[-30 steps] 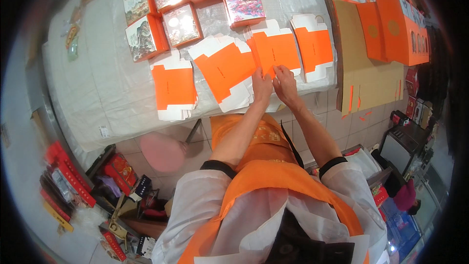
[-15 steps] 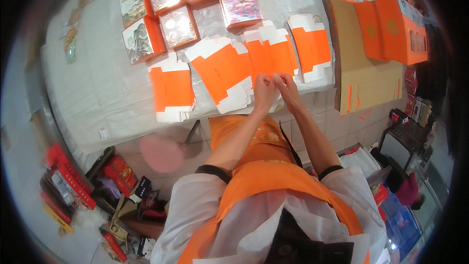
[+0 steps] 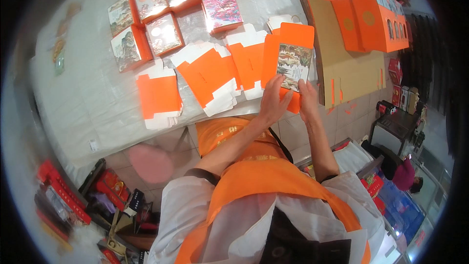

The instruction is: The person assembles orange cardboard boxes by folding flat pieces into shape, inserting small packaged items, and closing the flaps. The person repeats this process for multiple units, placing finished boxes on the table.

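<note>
Over the right part of the table's near edge I hold a flat, unfolded box blank (image 3: 295,61), orange with a printed landscape panel facing up. My left hand (image 3: 275,101) grips its lower left side, fingers lying on the picture. At the lower right side, my right hand (image 3: 308,100) has closed on the edge, thumb on top. Left of the blank lie stacks of flat orange-and-white box blanks: one farthest left (image 3: 159,92), a wider fanned one (image 3: 207,76) and one beside my left hand (image 3: 248,62). Another stack (image 3: 283,20) is mostly hidden behind the held blank.
Several formed boxes with landscape tops (image 3: 166,34) and pink-patterned tops (image 3: 221,7) stand farther back on the plastic-covered table (image 3: 78,102). To the right are a brown cardboard sheet (image 3: 349,76) and orange carriers (image 3: 373,19). A pink stool (image 3: 150,163) stands below the table.
Both hands were pinched together at the near edge of the stacks. Now they are apart, farther right, holding a blank with its printed side up. The whole view has shifted slightly.
</note>
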`<state>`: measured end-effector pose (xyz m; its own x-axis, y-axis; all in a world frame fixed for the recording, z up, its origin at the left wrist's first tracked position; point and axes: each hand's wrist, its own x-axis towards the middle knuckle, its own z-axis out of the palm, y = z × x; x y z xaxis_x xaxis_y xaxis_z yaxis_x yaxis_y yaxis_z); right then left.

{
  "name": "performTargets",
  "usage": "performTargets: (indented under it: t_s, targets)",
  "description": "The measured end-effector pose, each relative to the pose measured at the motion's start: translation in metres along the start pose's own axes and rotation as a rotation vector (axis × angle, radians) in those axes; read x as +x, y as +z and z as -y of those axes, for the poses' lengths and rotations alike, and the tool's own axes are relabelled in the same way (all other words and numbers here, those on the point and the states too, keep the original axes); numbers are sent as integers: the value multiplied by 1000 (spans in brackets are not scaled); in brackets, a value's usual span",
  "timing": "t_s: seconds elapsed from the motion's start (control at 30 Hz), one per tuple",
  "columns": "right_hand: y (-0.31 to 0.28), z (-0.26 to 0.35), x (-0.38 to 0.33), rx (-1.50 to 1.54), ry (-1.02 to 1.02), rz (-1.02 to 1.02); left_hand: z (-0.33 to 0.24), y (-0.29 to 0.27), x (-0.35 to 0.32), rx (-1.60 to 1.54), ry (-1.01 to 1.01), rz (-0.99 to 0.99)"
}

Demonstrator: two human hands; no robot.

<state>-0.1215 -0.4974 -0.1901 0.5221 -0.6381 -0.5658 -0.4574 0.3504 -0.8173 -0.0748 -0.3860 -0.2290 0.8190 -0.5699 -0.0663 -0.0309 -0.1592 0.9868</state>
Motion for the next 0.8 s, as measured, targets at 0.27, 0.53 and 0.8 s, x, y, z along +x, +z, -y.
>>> performTargets:
  t_s: [0.27, 0.53, 0.8]
  targets:
    - [14, 4, -15, 274, 44, 146, -1, -73, 9, -103, -92, -83]
    - [40, 35, -58, 134, 174, 369, -7, -180, 1, 657, 586, -41]
    - [53, 52, -77, -122, -123, 46, 6, -176, -15, 723, 451, -96]
